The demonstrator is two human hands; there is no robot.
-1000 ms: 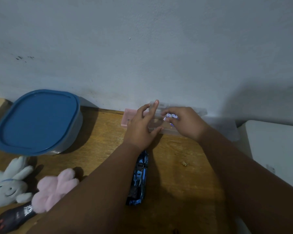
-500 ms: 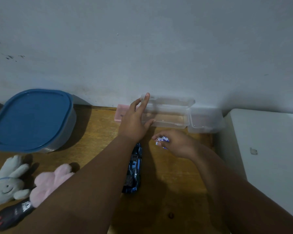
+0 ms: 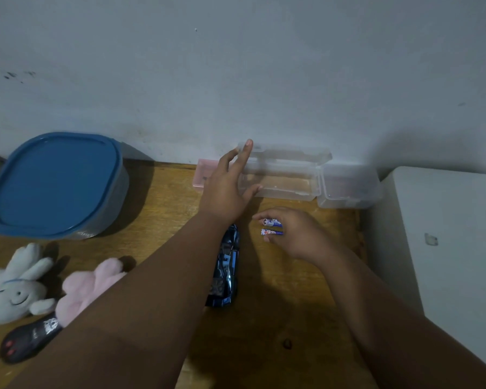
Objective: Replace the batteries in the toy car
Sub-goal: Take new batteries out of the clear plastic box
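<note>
Clear plastic is what the left hand [image 3: 225, 192] is spread against: an oblong clear plastic case [image 3: 286, 183] set at the far edge of the wooden counter [image 3: 278, 318], with its lid [image 3: 289, 154] stood open against the wall. The case is steadied this way, it is judged, so that it does not slide or tip while its contents are taken out. The index finger is laid straight up to the lid's left corner and the thumb is braced at the near rim, with nothing gripped.

Two blue-and-white batteries [image 3: 272, 227] are held in the right hand [image 3: 300, 234], pinched side by side between curled fingertips and thumb, their ends pointed left toward the toy car [image 3: 226, 265]. That hand is lowered close to the counter, just on the near side of the case and just right of the car's far end. Whether the batteries touch the wood cannot be told.

The blue toy car is laid lengthwise on the counter between the two forearms. Its left side is partly hidden by the left forearm, so its battery bay cannot be made out. The batteries are kept beside the car, presumably, to be ready for fitting.

Both arms are stretched forward from the near edge, the left reaching farther than the right. The case is flanked by a pink box [image 3: 201, 175] on its left and a small clear tub [image 3: 348, 189] on its right.
</note>
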